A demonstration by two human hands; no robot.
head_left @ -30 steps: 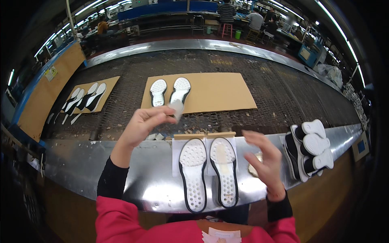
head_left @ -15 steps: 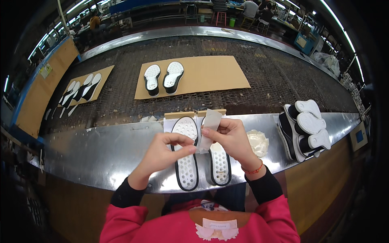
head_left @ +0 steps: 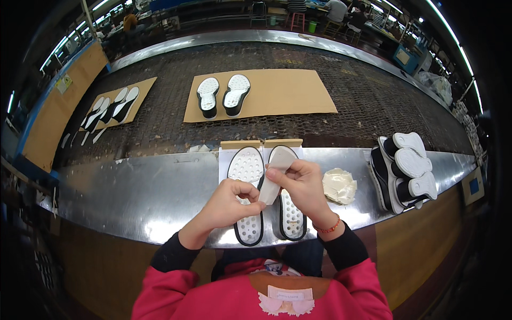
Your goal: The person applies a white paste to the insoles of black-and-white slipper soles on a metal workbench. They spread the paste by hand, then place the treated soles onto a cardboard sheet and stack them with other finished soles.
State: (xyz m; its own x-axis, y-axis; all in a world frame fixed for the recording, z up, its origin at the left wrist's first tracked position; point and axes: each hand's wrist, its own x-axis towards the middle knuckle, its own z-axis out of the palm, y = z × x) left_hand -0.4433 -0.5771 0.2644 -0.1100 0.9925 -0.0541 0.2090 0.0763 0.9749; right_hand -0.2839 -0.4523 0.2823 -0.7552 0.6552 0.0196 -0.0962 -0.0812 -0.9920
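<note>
- Holding a pale insole between both hands, we note it tilted above the two soles on the steel bench.
- Our left hand is curled, thumb and fingertips pinching the insole's lower end.
- Our right hand grips the insole's upper part between thumb and forefinger; a red bead bracelet sits on that wrist.
- Under our hands lie two shoe soles, tread up, side by side: the left sole and the right sole, both white with black rims, resting on a white sheet.
- Just right of the right hand we see a crumpled pale cloth.
- Farther right, a stack of black-and-white shoes stands at the bench edge.
- Beyond the bench, a mesh conveyor belt carries a cardboard sheet with a pair of shoes, soles up.
- Farther left on the belt, a second cardboard holds more shoes.
- At the far side, people sit at other stations; details too small to tell.
</note>
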